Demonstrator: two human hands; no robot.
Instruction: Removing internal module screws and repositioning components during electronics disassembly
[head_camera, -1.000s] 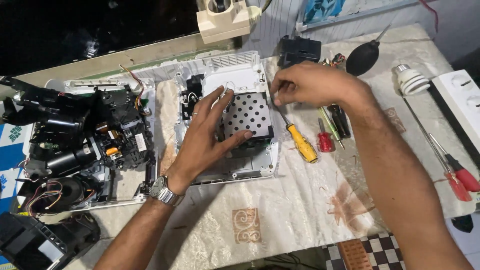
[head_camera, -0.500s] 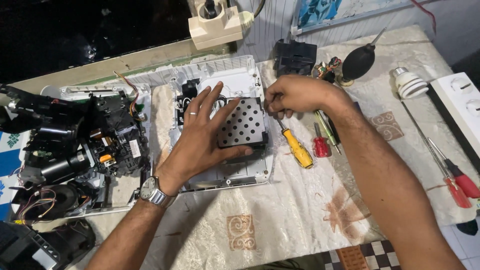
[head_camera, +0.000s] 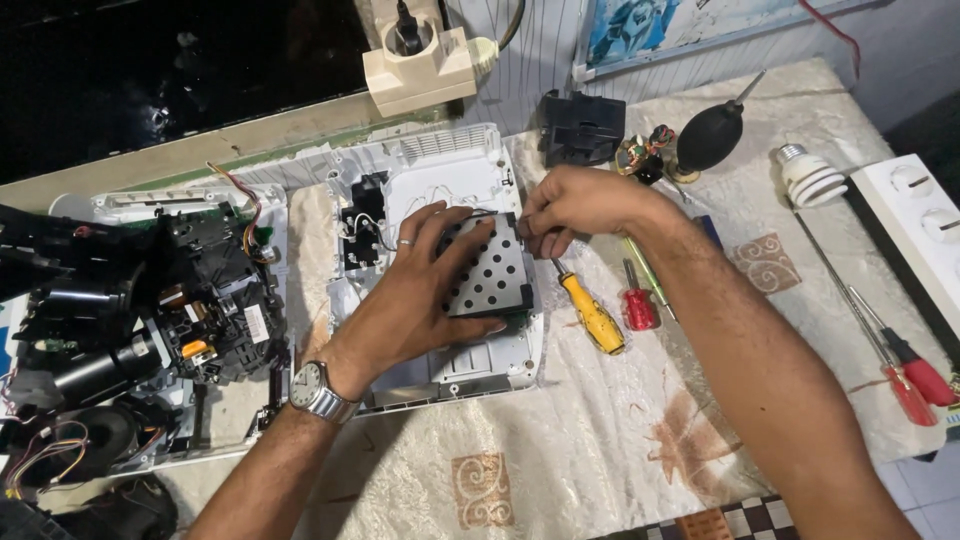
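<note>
A white plastic device housing (head_camera: 470, 165) lies open on the cloth-covered table. Inside it sits a perforated silver metal plate (head_camera: 490, 272). My left hand (head_camera: 410, 300), with a ring and a wristwatch, lies spread flat on the plate, fingers and thumb around its left and lower edges. My right hand (head_camera: 575, 205) has its fingers pinched together at the plate's upper right corner; whether something small is between them is hidden. A yellow-handled screwdriver (head_camera: 590, 312) lies just below my right hand, a red-handled one (head_camera: 637, 305) beside it.
A black disassembled mechanism with wires (head_camera: 150, 310) fills the left. A black part (head_camera: 582, 127), a rubber air blower (head_camera: 712, 135), a bulb (head_camera: 808, 175), a white power strip (head_camera: 915, 225) and red screwdrivers (head_camera: 905, 365) lie right. A beige socket block (head_camera: 420, 65) sits behind.
Both hands stay on the plate; my right hand's fingers have shifted slightly at its upper right corner. The head view moved a little.
</note>
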